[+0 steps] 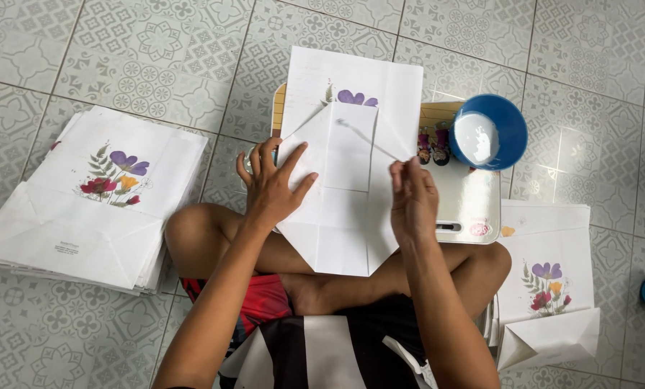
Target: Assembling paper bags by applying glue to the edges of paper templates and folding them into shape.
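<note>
Your right hand (411, 205) pinches a thin stick (369, 140), its grip narrow around the near end, while the far tip rests on the folded bottom flap of the white paper bag (348, 166). Your left hand (270, 186) lies flat and spread on the bag's left side, pinning it rather than gripping it. The bag lies across a small low surface (474, 198) over your crossed legs, its flower print at the far end. I judge you are spreading glue along the flap. Next calls for a steady stroke, with the left palm holding the fold down. The blue bowl (490, 132) of white paste stands just right of the bag. Stacks of bags (99, 202) lie on the tiled floor (157, 43) on either side.
</note>
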